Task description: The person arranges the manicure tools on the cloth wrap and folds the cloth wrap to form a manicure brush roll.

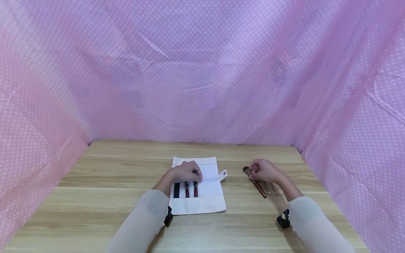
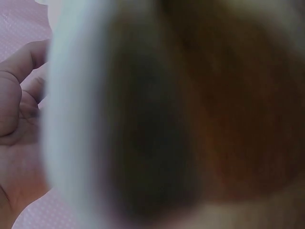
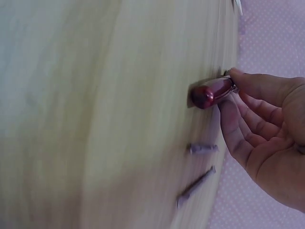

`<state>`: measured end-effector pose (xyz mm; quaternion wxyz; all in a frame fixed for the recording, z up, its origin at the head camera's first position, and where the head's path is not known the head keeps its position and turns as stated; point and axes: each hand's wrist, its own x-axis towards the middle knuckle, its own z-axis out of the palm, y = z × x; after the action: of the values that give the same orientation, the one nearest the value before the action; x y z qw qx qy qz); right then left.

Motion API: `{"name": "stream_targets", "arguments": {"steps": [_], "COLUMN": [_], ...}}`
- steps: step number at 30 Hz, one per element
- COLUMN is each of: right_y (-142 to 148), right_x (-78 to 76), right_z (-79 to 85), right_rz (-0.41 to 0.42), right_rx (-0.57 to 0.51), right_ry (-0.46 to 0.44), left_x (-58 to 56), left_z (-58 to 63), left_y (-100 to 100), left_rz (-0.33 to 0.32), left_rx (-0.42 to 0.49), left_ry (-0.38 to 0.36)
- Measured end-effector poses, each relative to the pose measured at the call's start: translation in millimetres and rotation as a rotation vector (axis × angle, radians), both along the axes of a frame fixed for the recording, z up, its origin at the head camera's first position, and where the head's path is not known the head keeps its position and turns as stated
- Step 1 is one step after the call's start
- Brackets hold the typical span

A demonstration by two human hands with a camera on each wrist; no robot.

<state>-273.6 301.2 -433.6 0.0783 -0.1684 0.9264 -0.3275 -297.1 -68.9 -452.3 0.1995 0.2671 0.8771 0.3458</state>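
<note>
In right hand [image 1: 263, 171], brush [image 1: 259, 188], perhaps touching table [image 1: 95, 189]

1 wht pouch [image 1: 199, 206], 1 snap tab [image 1: 223, 174], 1 blk strip [image 1: 176, 190], 3 brushes [image 1: 260, 189] (2 in pouch, 1 out), 2 sm. metal tools [image 3: 203, 149], 2 hands [image 1: 265, 171], 2 wrist cams [image 1: 283, 219], 1 tbl [image 1: 120, 175].

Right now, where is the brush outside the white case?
In the head view, the brush is right of the white case, pinched by the right hand, left of two thin tools.
</note>
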Motion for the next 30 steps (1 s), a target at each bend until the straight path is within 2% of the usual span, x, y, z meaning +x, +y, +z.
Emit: {"name": "stream_targets", "arguments": {"steps": [4,11,16,20,24,30], "right_y": [-8,-17,-19,-20,-27,-47], "right_x": [-0.8,2.0,2.4,-0.5,-5.0,-12.2], "right_z": [-1.4,-3.9,-5.4,-2.5,5.1,20.8], "right_rz": [-0.007,-0.029,0.002,0.029,0.011,-0.044], "right_rx": [-0.005,-0.033,-0.046,-0.074,-0.111,-0.218], "right_ry": [-0.022,-0.128,-0.152,-0.122,-0.075,-0.039], "left_x": [-0.5,1.9,2.6,2.3,1.7,0.1], "left_z": [-2.1,-5.1,-6.8,-7.1,-6.0,-4.0], "left_y": [-1,-1,-1,0,0,0], "left_rz": [0.025,0.034,0.047,0.048,0.056,0.066], "left_rx": [0.005,0.008,0.008,0.007,0.004,0.01], "left_ry": [-0.015,-0.032,-0.032,-0.024,-0.025,-0.068]}}
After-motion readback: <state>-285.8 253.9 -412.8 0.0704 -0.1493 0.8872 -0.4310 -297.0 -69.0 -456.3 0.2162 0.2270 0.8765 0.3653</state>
